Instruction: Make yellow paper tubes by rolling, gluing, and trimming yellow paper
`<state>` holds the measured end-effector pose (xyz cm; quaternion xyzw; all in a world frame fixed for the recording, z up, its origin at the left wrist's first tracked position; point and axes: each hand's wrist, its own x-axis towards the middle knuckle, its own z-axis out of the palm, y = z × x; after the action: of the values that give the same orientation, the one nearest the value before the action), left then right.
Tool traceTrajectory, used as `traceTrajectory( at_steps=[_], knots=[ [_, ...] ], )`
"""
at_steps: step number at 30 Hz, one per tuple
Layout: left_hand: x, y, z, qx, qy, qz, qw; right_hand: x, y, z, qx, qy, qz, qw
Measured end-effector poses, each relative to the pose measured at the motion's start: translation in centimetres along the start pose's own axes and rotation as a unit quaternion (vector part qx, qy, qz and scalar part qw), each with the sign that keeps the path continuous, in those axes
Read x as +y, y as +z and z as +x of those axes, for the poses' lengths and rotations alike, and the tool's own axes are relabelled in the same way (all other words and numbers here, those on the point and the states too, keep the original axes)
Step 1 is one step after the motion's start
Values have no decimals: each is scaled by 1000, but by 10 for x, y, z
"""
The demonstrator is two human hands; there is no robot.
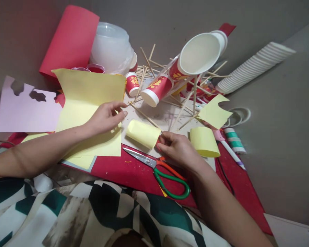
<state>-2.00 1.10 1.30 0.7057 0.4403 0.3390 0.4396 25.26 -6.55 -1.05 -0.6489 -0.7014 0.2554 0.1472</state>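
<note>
My right hand (175, 146) pinches the right end of a rolled yellow paper tube (143, 133) that lies on the work surface. My left hand (106, 116) rests on a large folded yellow sheet (89, 99), fingers curled at the sheet's right edge, with a thin wooden stick (144, 116) just beyond the fingertips. Whether it grips the sheet I cannot tell. Scissors (161, 169) with orange and green handles lie shut on the red mat (123, 171), right below my right hand. A second rolled yellow piece (204, 141) sits to the right of that hand.
A structure of red paper cups (158, 90) and wooden sticks (187, 99) stands behind. A stack of white cups (257, 67), a red paper roll (70, 41), plastic containers (112, 46), pink paper (25, 109), a cut yellow scrap (214, 111), tape rolls (233, 140) and a pen (231, 152) surround it.
</note>
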Motion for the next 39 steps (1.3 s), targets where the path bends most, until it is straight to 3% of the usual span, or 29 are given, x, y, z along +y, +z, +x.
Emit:
traceTrajectory(
  at_steps=[2, 5, 7, 9, 12, 16, 20, 23, 26, 29, 32, 39],
  knots=[
    [0, -3, -2, -3, 105, 58, 993, -1, 1, 1, 3, -1, 2, 1000],
    [-4, 0, -5, -92, 255, 141, 952, -3, 3, 4, 14, -4, 6, 1000],
    [-6, 7, -9, -145, 326, 178, 917, -4, 5, 6, 17, -7, 11, 1000],
    [-7, 13, -13, -191, 354, 196, 894, -4, 5, 8, 15, -6, 17, 1000],
    [-4, 16, -18, -245, 312, 232, 888, -2, 4, 8, 11, -5, 29, 1000],
    [1, 10, -19, -263, 229, 232, 908, 3, 3, 8, -8, -7, 50, 999],
    [5, 1, -13, -271, 152, 186, 932, 5, 4, 8, -10, -1, 75, 997],
    [7, -5, -5, -277, 68, 73, 956, 4, 5, 8, -10, -7, 96, 995],
    [5, -10, 4, -235, -3, -154, 960, 5, 5, 8, -18, -16, 112, 993],
    [0, -12, 11, -181, -38, -322, 929, 8, 6, 9, -23, -19, 110, 993],
    [-5, -12, 14, -157, -48, -374, 913, 11, 8, 10, -28, -20, 94, 995],
    [-10, -5, 15, -108, -50, -401, 908, 4, 8, 4, -18, -20, 25, 999]
  ],
)
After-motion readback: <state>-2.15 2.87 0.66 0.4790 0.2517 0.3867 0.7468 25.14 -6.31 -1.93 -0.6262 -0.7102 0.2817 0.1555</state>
